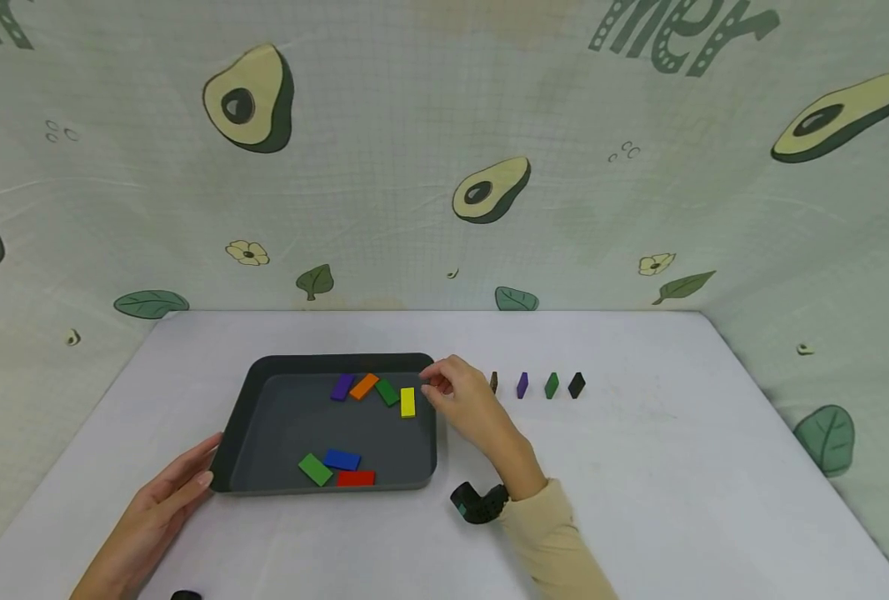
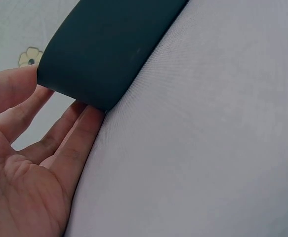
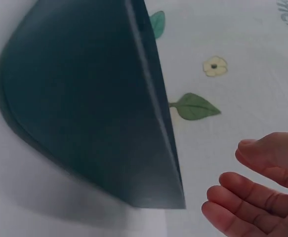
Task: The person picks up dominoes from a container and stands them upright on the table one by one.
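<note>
A dark grey tray [image 1: 339,423] lies on the table, with my left hand [image 1: 162,512] at its near left corner. Thumb and fingertips hold that corner from the outside, seen close in the left wrist view. Over the tray's back right corner hovers my right hand [image 1: 462,400], thumb and fingers apart, with nothing visible between them. Just left of it, inside the tray, is a yellow block [image 1: 408,402], beside a green block [image 1: 387,392], an orange block [image 1: 364,386] and a purple block [image 1: 342,387]. Another green block [image 1: 315,470], a blue block [image 1: 342,459] and a red block [image 1: 356,478] lie along the front.
Right of the tray, a row of thin blocks stands upright: a brown block [image 1: 494,382] partly behind my right hand, a purple one [image 1: 522,385], a green one [image 1: 551,385] and a black one [image 1: 576,385]. A patterned cloth [image 1: 384,125] hangs behind the white table [image 1: 676,467].
</note>
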`<state>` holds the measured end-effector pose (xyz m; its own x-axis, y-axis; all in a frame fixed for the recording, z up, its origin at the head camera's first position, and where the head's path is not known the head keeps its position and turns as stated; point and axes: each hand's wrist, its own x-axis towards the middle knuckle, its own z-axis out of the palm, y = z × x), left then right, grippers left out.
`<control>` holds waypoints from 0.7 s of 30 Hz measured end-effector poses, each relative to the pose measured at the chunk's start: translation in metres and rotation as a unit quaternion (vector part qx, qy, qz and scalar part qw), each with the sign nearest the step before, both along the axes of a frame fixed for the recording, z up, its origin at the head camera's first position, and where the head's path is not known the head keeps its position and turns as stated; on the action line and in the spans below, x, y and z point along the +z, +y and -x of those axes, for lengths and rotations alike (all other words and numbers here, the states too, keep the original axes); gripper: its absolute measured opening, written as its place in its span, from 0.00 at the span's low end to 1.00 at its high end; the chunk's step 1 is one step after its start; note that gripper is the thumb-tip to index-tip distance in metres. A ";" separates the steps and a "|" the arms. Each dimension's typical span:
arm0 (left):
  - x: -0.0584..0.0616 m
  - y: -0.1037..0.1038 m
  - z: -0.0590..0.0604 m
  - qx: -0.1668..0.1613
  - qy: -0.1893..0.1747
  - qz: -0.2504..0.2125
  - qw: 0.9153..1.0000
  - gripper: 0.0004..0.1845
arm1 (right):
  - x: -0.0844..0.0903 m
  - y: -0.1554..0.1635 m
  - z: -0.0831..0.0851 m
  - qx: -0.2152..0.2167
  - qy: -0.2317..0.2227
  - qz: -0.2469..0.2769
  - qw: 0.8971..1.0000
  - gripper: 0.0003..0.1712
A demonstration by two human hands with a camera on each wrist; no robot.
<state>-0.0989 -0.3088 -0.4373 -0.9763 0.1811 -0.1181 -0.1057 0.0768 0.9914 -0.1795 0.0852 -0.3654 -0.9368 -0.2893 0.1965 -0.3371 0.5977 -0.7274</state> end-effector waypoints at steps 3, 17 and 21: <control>0.000 0.000 0.000 0.001 0.000 0.002 1.000 0.28 | -0.004 -0.007 -0.002 0.024 -0.008 -0.007 1.000 0.10; 0.000 0.000 0.000 0.006 -0.003 0.008 1.000 0.28 | -0.021 -0.030 -0.006 0.092 0.002 -0.128 0.988 0.19; 0.000 0.001 0.001 0.004 0.003 0.005 1.000 0.28 | -0.028 -0.034 -0.007 0.110 0.035 -0.209 0.971 0.24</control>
